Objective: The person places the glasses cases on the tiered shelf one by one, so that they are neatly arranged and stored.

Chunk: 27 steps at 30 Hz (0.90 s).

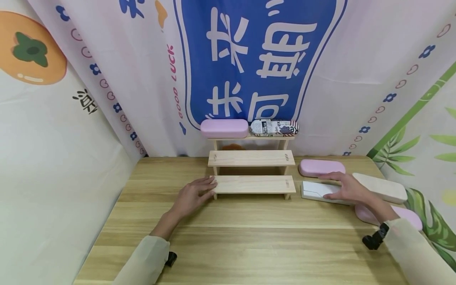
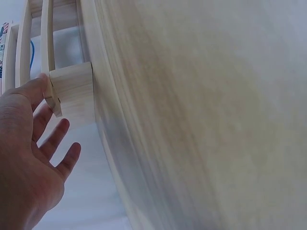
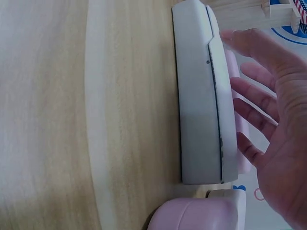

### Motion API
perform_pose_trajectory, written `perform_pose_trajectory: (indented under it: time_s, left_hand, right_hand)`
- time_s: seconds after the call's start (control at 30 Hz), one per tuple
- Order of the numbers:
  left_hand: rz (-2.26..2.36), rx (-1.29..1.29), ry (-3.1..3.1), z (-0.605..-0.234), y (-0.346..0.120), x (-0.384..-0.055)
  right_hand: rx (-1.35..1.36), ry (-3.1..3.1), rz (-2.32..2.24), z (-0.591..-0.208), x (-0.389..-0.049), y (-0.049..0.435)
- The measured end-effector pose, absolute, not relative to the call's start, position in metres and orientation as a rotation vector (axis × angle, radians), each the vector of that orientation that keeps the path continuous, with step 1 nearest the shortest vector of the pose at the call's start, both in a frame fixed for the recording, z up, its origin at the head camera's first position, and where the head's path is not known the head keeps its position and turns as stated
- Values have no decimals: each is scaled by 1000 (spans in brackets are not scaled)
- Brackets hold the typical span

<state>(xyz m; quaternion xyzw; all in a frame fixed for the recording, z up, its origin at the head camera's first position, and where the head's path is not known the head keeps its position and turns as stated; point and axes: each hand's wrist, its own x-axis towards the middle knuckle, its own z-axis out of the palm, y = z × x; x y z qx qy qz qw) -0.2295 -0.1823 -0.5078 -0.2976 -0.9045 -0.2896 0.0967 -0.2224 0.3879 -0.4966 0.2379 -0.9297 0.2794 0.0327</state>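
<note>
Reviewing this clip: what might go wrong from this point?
The left hand touches the end of the wooden stand; a push there might jolt the pink case and print-covered case on its top tier.

The right hand is over the white case with fingers spread, so a lift could slip or knock the cream case close by.

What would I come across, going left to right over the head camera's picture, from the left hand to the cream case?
Left hand → pink case on the wooden stand → patterned case beside it → white case → cream case.
</note>
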Motion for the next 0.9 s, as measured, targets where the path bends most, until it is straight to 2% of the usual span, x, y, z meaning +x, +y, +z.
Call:
perform_pose_trajectory:
  time_s: [0.9]
  left_hand:
    - [-865,-882,-2673,-508,-182,-229]
  right_hand:
    - [741,-2830,864,-514,-223,398]
